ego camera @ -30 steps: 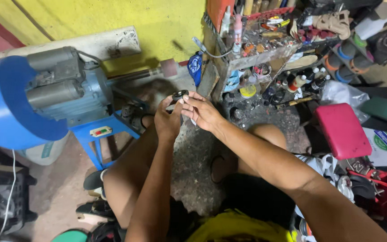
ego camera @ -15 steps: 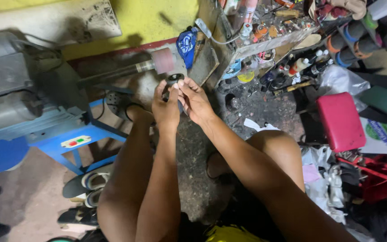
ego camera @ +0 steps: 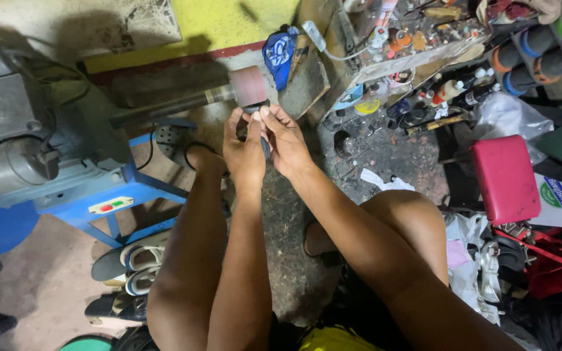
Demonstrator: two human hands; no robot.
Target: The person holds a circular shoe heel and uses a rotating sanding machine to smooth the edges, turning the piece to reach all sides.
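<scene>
Both hands close together on one small dark object (ego camera: 265,140), held between them just under the pink sanding drum (ego camera: 248,86) and touching or almost touching it. The left hand (ego camera: 243,148) wraps it from the left side with a narrow grip, and the right hand (ego camera: 285,138) presses it from the right with fingers closed on it; most of the object is hidden. The drum sits at the end of a dark shaft (ego camera: 177,104) that comes from the grey motor (ego camera: 8,136) on a blue stand (ego camera: 125,195). Sandals (ego camera: 131,260) lie on the floor below, and a red stool (ego camera: 505,179) stands to the right.
</scene>
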